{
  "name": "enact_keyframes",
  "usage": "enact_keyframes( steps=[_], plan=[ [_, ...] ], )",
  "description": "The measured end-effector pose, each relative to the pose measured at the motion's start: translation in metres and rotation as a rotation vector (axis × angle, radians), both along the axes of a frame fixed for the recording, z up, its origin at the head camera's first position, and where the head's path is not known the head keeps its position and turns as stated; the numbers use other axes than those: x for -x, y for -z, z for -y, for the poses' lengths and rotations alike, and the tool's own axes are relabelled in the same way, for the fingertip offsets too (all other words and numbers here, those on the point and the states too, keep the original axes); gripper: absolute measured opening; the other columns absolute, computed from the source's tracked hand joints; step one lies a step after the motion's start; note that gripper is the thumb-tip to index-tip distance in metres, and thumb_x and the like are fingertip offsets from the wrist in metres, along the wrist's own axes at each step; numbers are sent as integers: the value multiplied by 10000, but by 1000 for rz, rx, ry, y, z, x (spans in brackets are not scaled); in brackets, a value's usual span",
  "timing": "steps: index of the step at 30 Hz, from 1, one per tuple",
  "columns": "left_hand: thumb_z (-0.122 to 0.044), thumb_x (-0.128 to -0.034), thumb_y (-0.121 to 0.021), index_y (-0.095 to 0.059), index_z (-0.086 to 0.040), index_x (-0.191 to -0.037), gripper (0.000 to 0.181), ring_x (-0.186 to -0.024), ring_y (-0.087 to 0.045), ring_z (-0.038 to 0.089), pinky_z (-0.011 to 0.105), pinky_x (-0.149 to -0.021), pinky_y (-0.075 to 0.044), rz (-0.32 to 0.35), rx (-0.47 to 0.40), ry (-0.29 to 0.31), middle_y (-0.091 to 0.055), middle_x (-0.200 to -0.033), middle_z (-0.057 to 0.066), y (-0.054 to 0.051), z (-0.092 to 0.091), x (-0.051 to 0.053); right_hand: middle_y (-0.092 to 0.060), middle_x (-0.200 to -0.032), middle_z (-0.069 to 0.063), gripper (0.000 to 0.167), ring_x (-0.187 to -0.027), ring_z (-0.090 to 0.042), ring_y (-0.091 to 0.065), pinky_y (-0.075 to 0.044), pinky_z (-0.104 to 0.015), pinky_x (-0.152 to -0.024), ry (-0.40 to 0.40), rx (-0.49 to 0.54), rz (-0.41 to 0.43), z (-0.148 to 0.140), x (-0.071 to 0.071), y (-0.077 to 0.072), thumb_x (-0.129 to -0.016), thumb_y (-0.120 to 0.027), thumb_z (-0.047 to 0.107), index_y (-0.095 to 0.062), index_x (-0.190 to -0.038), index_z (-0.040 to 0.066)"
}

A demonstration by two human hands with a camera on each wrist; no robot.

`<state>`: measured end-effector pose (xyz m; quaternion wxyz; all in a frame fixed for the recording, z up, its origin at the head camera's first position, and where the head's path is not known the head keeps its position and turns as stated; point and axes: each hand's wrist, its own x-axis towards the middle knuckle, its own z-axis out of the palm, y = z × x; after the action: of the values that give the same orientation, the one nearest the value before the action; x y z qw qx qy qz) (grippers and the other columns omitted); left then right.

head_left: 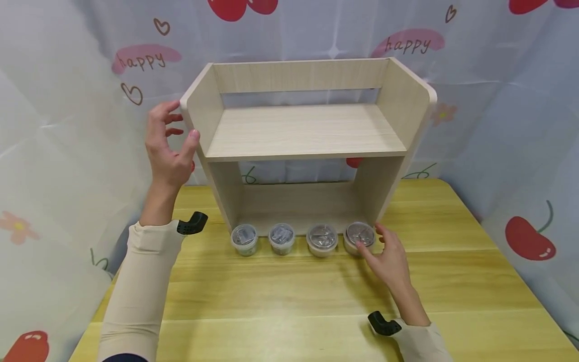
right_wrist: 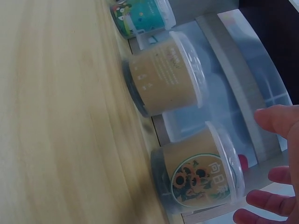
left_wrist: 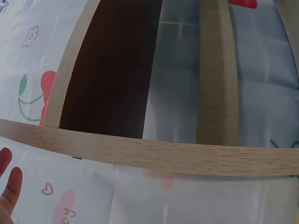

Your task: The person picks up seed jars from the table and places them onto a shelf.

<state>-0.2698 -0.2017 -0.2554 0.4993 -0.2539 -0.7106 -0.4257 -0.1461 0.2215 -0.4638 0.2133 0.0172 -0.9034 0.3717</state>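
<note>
A pale wooden two-tier shelf (head_left: 307, 131) stands on the table, and my left hand (head_left: 169, 151) is at its left side panel, fingers spread and slightly bent. In the left wrist view, fingertips (left_wrist: 14, 184) show beside the shelf's edge (left_wrist: 187, 157). Lidded tubs stand in a row along the shelf's front: the leftmost (head_left: 245, 240), a second (head_left: 282, 239), a third (head_left: 322, 240) and the rightmost (head_left: 359, 238). Around the rightmost tub, my right hand (head_left: 391, 259) has thumb and fingers parted. The right wrist view shows that sunflower-labelled tub (right_wrist: 198, 179) just off the fingers (right_wrist: 271, 203).
The yellow wooden table (head_left: 280, 301) extends in front of the shelf and to both sides. Behind it hangs a pale curtain (head_left: 289, 30) with printed cherries, hearts and words. Both sleeves carry a small black device, the left one (head_left: 192, 223) near the shelf's side.
</note>
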Motion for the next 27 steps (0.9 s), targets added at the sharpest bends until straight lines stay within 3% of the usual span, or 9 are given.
enact_keyframes(
  steps=[4, 11, 20, 23, 27],
  plan=[
    [-340, -799, -563, -546, 31, -1281, 608, -1049, -585, 285, 226, -811, -441, -4, -12, 15, -579, -1278, 124, -2, -3, 6, -558, -1256, -288, 654, -1023, -456, -573, -472, -555, -840, 4, 5, 19, 0, 2, 3, -815, -795, 220, -515, -1319, -89],
    [-314, -819, -550, -552, 34, -1282, 579, -1067, -567, 142, 195, -800, -431, 0, -19, 36, -591, -1283, 112, -6, -4, 14, -537, -1255, -297, 664, -1020, -450, -568, -482, -552, -812, 12, 25, 50, 1, 3, 6, -818, -793, 224, -502, -1329, -86],
    [-279, -833, -545, -567, 37, -1272, 541, -1081, -544, 105, 189, -797, -396, 25, -14, 41, -604, -1290, 133, -8, -2, 24, -531, -1249, -300, 681, -1008, -437, -571, -487, -543, -799, 18, 28, 65, -1, 6, 11, -807, -801, 218, -498, -1331, -94],
    [-265, -836, -531, -571, 60, -1251, 529, -1080, -540, 87, 189, -792, -393, 27, -23, 56, -600, -1305, 142, -12, -5, 24, -531, -1249, -302, 690, -1009, -437, -572, -483, -545, -813, 15, 30, 65, -1, 7, 14, -805, -803, 216, -492, -1334, -99],
    [-247, -817, -529, -569, 100, -1217, 531, -1106, -546, 101, 194, -786, -390, 34, -55, 99, -604, -1304, 153, -22, -14, 12, -535, -1238, -301, 705, -1006, -439, -575, -482, -545, -819, 16, 36, 63, -1, 8, 18, -794, -814, 213, -488, -1336, -99]
  ],
)
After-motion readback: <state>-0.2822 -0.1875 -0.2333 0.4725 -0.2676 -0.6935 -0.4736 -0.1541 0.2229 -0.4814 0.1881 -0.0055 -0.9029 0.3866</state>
